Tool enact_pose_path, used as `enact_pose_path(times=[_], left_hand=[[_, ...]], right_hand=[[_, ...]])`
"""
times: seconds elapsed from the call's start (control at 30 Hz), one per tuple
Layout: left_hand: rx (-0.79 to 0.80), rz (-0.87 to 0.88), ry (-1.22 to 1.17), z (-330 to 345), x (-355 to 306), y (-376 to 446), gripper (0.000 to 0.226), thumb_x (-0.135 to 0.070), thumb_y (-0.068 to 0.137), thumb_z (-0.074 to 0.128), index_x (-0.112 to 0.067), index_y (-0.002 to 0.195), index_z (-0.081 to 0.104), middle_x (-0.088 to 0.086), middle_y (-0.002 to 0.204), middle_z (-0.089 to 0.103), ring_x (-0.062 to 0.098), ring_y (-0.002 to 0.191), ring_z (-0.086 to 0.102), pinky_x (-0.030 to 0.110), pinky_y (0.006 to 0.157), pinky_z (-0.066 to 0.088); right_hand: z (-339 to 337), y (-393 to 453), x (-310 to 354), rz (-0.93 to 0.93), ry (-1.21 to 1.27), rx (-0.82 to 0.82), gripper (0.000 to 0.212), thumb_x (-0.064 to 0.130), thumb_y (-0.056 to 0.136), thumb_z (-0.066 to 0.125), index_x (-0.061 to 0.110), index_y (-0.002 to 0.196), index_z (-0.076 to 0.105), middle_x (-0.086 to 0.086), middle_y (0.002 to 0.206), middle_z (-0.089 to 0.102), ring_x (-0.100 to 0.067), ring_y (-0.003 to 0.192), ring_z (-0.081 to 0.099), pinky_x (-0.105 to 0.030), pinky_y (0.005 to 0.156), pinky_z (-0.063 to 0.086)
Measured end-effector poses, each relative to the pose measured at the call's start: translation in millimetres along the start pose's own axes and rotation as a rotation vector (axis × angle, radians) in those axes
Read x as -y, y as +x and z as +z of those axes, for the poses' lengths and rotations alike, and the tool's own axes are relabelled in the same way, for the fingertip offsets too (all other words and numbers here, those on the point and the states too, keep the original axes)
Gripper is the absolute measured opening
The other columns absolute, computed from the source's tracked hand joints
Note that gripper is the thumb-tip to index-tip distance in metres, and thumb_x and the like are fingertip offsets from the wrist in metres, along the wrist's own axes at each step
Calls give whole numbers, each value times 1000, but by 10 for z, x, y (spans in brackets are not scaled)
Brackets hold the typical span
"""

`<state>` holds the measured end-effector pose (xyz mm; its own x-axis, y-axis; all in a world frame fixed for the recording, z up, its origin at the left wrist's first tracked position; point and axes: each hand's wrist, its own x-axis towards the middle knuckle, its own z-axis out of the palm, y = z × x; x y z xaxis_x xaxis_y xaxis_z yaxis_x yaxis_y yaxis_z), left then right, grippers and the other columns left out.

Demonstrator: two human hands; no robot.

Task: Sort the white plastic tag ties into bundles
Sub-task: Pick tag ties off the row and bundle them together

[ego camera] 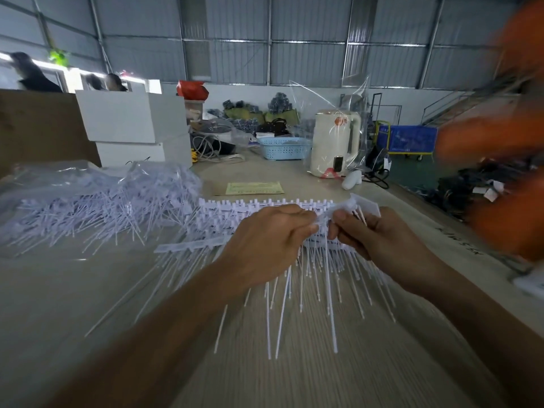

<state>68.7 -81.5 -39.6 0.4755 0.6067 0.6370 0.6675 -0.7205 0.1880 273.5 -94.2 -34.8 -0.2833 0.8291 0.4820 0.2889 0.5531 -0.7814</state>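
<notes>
Both hands hold white plastic tag ties above the table. My left hand [269, 235] pinches the head end of a group of ties whose thin tails [282, 304] hang down toward me. My right hand [374, 235] grips another few ties [360, 206] by their flat tags, close to the left hand. Under the hands lie rows of joined tie strips [235, 209] with tags lined up. A big loose heap of ties [97, 201] lies at the left, partly on clear plastic bags.
White boxes [129, 119] stand at the back left, a blue basket [284, 148] and a cream kettle [334, 142] at the back. A yellow-green paper [254, 188] lies beyond the strips. A blurred orange shape [506, 142] fills the right edge. People stand far left.
</notes>
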Motion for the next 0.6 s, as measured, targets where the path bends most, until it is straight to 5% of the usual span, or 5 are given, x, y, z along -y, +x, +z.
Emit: enact_pose_path(times=[0.23,0.3,0.4,0.5,0.6], left_hand=[[45,-86,-285,5,56,33,29,-23,101,57,-10,82,74,1,69,68,15,58,59,16,57,42],[21,-58,-262,8,84,39,27,-22,100,59,-9,83,75,2,72,68,13,62,60,20,59,43],[43,-40,-196,39,106,37,30,-29,102,57,-9,91,76,2,73,66,14,66,61,34,64,51],[7,-28,-124,44,102,44,34,-39,99,51,-18,97,77,-6,74,63,11,69,57,34,67,50],[-46,-68,-123,24,99,76,32,-42,93,52,-22,100,77,-9,75,61,12,71,56,37,66,49]], right_hand=[[-90,19,-173,-206,-295,37,29,29,103,44,26,83,65,-1,70,57,-8,56,48,-17,56,37],[-77,41,-201,-185,-252,32,30,32,106,44,39,87,66,1,67,57,-7,53,46,-19,54,37],[-109,63,-251,-164,-342,15,28,51,102,38,54,89,62,-3,71,61,-24,58,52,-44,58,46],[-92,84,-308,-92,-405,-36,42,50,99,38,23,87,68,0,65,56,-24,59,51,-52,64,49],[-26,126,-317,-43,-400,-99,58,52,98,38,6,74,62,-4,62,55,-18,57,49,-41,66,46]])
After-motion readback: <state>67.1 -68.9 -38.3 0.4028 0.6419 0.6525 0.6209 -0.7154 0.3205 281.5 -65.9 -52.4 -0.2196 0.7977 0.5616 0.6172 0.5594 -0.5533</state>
